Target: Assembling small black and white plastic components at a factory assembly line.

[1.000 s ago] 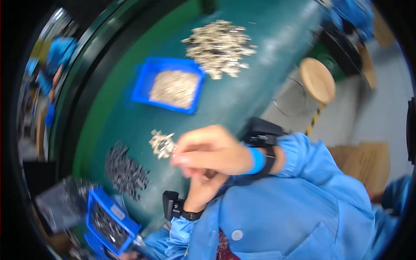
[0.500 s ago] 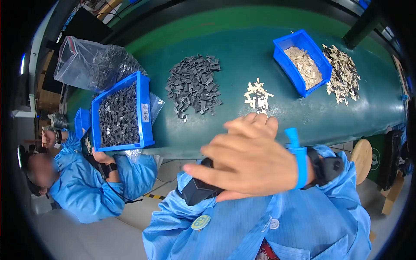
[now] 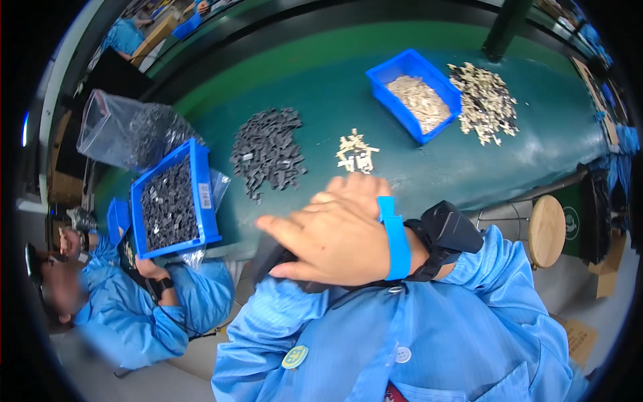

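My right hand lies across my left hand, palm down, its index finger and thumb stretched out and apart. A blue wrist strap and a black wrist device sit on my right wrist. Another black device shows at my left wrist, partly under my right fingers. Only a part of my left hand shows, and its fingers are mostly hidden. Just beyond both hands is a small pile of cream-coloured pieces, apart from them.
A dark grey pile of small parts lies left of centre. A blue bin of dark parts stands near a clear bag. Right of centre are a blue bin and a mixed pile. A co-worker sits at left.
The view has shifted, so the bins and piles on the table appear further left. My right hand remains over my left, its index finger now across the black device at the left wrist.
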A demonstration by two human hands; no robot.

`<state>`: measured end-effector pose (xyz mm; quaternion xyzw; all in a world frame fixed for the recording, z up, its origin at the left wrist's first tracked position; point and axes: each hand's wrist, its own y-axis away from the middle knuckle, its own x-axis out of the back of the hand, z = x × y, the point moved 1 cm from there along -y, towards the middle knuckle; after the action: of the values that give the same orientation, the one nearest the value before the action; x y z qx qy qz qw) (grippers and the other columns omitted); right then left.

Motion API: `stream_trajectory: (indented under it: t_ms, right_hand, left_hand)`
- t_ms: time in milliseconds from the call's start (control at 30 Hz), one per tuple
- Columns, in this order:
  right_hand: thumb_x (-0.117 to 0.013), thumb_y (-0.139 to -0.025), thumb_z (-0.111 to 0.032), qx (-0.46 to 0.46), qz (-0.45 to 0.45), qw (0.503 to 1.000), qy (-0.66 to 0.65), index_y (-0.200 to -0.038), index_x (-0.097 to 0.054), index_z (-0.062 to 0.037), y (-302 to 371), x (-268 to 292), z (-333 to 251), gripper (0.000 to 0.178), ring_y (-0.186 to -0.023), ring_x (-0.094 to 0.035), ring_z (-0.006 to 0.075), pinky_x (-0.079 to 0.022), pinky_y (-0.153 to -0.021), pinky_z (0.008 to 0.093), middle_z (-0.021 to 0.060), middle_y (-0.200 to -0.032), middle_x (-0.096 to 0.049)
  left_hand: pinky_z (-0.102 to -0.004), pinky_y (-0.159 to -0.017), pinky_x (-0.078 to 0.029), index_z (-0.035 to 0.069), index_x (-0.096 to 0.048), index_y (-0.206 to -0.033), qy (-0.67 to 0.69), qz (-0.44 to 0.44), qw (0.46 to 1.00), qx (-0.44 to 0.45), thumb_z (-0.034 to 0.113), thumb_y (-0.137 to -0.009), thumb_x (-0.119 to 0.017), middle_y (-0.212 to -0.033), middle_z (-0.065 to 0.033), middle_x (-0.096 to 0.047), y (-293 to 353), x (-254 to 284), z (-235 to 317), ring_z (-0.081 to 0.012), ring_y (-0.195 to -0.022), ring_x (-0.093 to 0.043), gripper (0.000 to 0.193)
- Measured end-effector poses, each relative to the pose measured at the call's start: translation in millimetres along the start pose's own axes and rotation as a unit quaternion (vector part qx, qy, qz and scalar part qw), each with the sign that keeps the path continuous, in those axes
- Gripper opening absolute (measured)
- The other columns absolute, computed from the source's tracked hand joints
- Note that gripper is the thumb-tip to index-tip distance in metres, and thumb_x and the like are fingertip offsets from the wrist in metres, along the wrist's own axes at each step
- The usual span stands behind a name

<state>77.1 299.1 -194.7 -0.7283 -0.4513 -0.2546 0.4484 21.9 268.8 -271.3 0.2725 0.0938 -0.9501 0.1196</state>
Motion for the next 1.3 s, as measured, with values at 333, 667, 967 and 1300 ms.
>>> stream_trajectory:
  t_ms: [333, 667, 967, 1300]
  right_hand:
    - [-0.056, -0.084, -0.022, -0.015, -0.119, 0.44, -0.89, -0.096, -0.056, 0.0035, 6.4, 4.0, -35.6, 0.029, -0.063, -0.06, 0.0158, -0.048, -0.059, 0.0238, 0.0118, -0.073, -0.061]
    - [-0.058, -0.081, -0.008, 0.05, 0.042, 0.74, -0.669, -0.092, -0.057, 0.0024, 17.3, 19.4, -9.5, 0.015, -0.062, -0.055, 0.0171, -0.043, -0.055, 0.0292, 0.0082, -0.07, -0.056]
    - [-0.061, -0.076, 0.0, 0.08, 0.254, 0.926, -0.268, -0.081, -0.062, 0.0028, 37.4, 27.1, 19.0, 0.005, -0.054, -0.053, 0.0194, -0.043, -0.051, 0.0315, 0.0083, -0.064, -0.057]
    - [-0.063, -0.071, -0.002, -0.183, 0.089, 0.979, 0.028, -0.079, -0.061, -0.001, 140.0, 49.1, 71.7, 0.009, -0.058, -0.055, 0.0252, -0.042, -0.055, 0.0329, 0.0096, -0.064, -0.056]
  left_hand:
    - [-0.0406, -0.099, -0.034, -0.001, -0.035, -0.13, 0.043, -0.257, 0.964, 0.052, 0.02, -0.073, -0.067, -0.124, -0.0223, -0.046, -1.0, -24.7, 17.3, -0.0312, -0.118, -0.043, 0.069]
    - [-0.0474, -0.098, -0.031, 0.003, -0.04, -0.113, 0.231, -0.232, 0.919, 0.219, 0.02, -0.077, -0.063, -0.101, -0.0254, -0.053, 4.0, -43.6, -42.9, -0.037, -0.109, -0.047, 0.046]
    - [-0.0349, -0.086, -0.044, 0.004, -0.041, -0.116, 0.146, -0.177, 0.9, 0.372, 0.027, -0.087, -0.055, -0.106, -0.0165, -0.054, 39.5, 0.7, -104.6, -0.0239, -0.102, -0.053, 0.039]
    - [-0.0332, -0.071, -0.05, 0.004, -0.047, -0.111, 0.14, 0.197, 0.968, 0.071, 0.014, -0.088, -0.048, -0.098, -0.0142, -0.06, 99.9, 100.6, 45.6, -0.0239, -0.088, -0.059, 0.025]
